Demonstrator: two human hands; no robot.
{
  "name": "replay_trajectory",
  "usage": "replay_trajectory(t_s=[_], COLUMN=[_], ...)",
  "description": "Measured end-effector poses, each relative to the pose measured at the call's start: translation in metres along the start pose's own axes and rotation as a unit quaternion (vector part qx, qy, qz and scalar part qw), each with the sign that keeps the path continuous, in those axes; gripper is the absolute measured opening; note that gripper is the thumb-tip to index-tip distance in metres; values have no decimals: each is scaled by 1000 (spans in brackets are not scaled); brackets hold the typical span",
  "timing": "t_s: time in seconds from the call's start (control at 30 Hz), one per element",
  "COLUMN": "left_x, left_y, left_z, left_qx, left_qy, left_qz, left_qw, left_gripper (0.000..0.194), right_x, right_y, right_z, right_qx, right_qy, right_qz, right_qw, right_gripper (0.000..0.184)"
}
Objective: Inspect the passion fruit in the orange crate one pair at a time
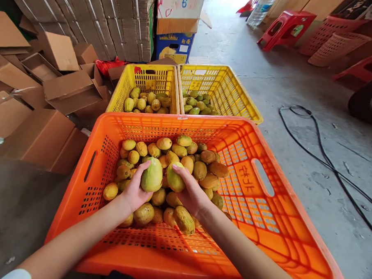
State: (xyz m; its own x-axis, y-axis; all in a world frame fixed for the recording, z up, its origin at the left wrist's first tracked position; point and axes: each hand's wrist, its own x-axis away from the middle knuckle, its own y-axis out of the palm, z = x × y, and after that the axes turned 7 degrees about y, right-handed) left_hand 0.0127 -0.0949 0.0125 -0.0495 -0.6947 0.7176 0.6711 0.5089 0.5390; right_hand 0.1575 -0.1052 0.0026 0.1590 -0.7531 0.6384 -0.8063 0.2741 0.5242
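An orange plastic crate (262, 225) right in front of me holds several yellow-green and brownish fruits. My left hand (134, 190) is closed around a pale green fruit (152, 176) just above the pile. Beside it, my right hand (191, 193) grips a smaller yellow-green fruit (174, 180). The two held fruits nearly touch. Both forearms reach in over the crate's near rim.
Two yellow crates, left (120, 91) and right (237, 96), stand behind the orange one, each with some fruit. Cardboard boxes (44, 137) pile up at left. A black cable (321, 157) lies on the concrete floor at right. Red stools and baskets (286, 26) stand far right.
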Motion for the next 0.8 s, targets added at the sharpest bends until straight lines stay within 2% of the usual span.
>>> replay_trajectory(t_s=[0.13, 0.27, 0.37, 0.5, 0.6, 0.7, 0.8], left_x=[-4, -6, -7, -7, -6, -4, -4], left_y=[-1, -1, -1, -3, -3, -2, -1], left_z=[5, 10, 16, 23, 25, 25, 26], left_qx=[-3, -21, -33, -34, -60, -64, -45], left_qy=[26, 27, -4, -41, -44, -37, -13], left_qz=[27, 14, -11, -40, -35, -9, -17], left_qw=[999, 999, 999, 998, 997, 997, 999], left_gripper=[21, 26, 34, 35, 27, 22, 18], right_x=[-1, -2, -3, -6, -8, -9, -9], right_y=[-1, -4, -6, -8, -12, -16, -16], right_z=[-9, -19, -23, -22, -23, -24, -26], right_qx=[-44, -75, -64, -27, 26, 107, 133], right_qy=[13, 51, 57, 15, -31, -82, -103], right_qz=[15, 12, 33, 26, 5, 44, 90], right_qw=[999, 996, 996, 999, 999, 990, 982], right_gripper=[18, 15, 18, 17, 26, 38, 45])
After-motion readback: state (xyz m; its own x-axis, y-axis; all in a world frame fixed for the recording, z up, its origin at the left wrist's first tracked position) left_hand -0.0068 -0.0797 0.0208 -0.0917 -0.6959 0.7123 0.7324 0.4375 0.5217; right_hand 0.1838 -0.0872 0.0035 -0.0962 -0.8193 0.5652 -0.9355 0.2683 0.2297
